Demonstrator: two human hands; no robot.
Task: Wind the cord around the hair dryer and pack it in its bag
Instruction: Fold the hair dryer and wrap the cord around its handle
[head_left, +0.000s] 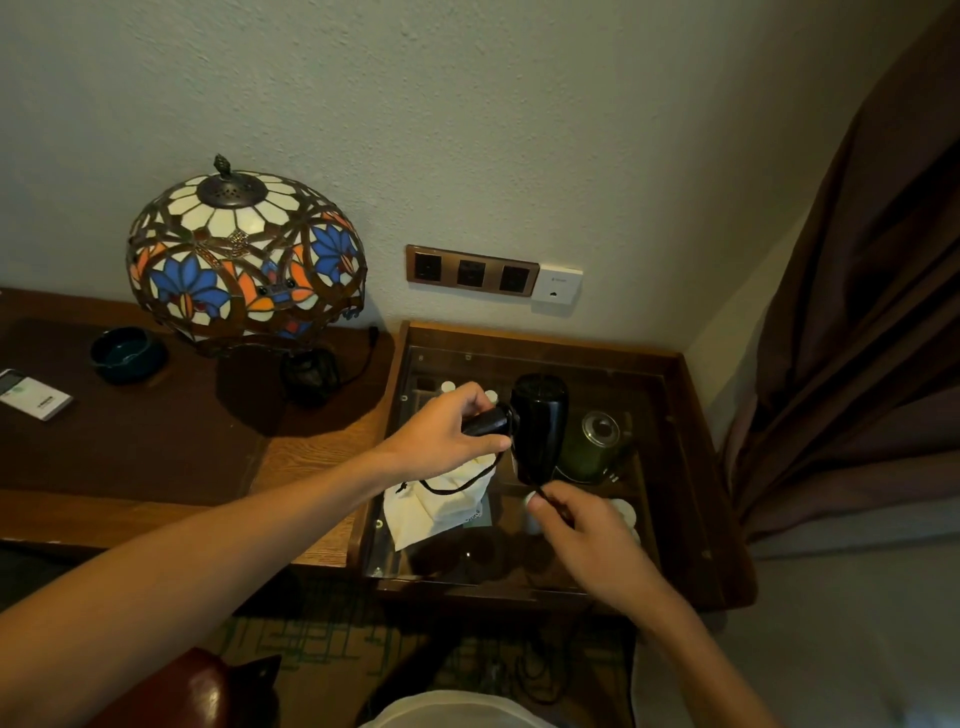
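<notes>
A black hair dryer (540, 426) is held in the air above the glass-topped side table (691, 467). My left hand (447, 431) grips its handle, which points left. Just below the dryer's body, my right hand (587, 530) pinches the thin black cord (543, 492). More of the cord loops down from the handle over a cream drawstring bag (436, 506), which lies flat on the glass at the table's left side.
Under the glass are a green jar (592, 447) and white cups (623, 512). A stained-glass lamp (244, 254), a dark ashtray (127, 353) and a white card (34, 395) stand on the desk at left. Wall sockets (470, 270) sit behind; a brown curtain (857, 312) hangs at right.
</notes>
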